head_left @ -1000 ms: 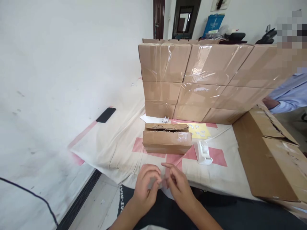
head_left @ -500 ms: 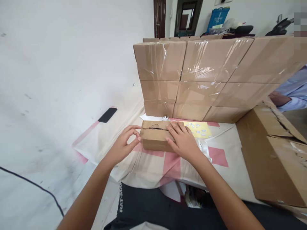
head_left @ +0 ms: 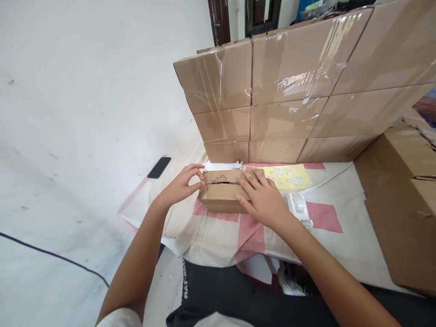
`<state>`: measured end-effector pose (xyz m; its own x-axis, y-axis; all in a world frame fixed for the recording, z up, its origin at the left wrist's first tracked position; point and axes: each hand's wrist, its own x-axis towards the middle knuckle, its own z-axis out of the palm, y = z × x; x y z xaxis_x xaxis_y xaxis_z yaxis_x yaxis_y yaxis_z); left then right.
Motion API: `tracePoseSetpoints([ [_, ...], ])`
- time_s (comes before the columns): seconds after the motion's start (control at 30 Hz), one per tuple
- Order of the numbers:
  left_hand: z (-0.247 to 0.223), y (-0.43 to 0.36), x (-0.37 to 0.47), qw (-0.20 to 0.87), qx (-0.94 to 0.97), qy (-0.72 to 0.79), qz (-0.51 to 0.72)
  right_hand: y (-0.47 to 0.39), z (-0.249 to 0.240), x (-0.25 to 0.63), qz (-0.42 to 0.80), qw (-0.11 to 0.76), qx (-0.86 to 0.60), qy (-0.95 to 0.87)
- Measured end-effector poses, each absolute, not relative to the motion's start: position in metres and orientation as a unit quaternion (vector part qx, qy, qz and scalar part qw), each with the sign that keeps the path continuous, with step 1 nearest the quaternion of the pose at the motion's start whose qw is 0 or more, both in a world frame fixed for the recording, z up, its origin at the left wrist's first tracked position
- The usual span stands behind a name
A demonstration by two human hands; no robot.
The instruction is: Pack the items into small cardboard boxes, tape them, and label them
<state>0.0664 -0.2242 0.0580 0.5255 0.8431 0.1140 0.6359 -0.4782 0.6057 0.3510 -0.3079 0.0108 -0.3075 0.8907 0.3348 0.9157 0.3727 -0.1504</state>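
A small brown cardboard box (head_left: 223,197) lies on the cloth-covered table, with a torn, dark slit along the seam of its top. My right hand (head_left: 260,197) rests on the box's right end with its fingers spread. At the upper left corner of the box is my left hand (head_left: 184,183), its thumb and fingertips close together against the edge; whether something thin is between them is too small to tell. Behind the box lie a yellow sheet with small labels (head_left: 289,177) and a crumpled white scrap (head_left: 238,165). A white plug device (head_left: 298,206) is beside my right wrist.
Taped cardboard boxes (head_left: 286,86) are stacked in a wall behind the table. A large open carton (head_left: 395,204) stands at the right, with part of a person's arm (head_left: 425,109) beyond it. A black phone (head_left: 159,167) lies at the left by the white wall.
The view has shifted, so the stacked boxes look larger and nearer. My left hand's thumb and fingers have drawn nearer each other at the box's corner. My right hand stays on the box.
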Motion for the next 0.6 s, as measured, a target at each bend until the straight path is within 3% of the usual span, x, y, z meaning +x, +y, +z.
tracePoseSetpoints([
  [0.37,0.050,-0.212,0.071,0.293,0.832,0.428,0.196,-0.307,0.012,0.351,-0.025,0.189,-0.560,-0.806],
  [0.6,0.053,-0.222,0.076,0.327,0.791,0.432,0.286,-0.307,0.014,0.351,-0.015,0.195,-0.562,-0.804],
])
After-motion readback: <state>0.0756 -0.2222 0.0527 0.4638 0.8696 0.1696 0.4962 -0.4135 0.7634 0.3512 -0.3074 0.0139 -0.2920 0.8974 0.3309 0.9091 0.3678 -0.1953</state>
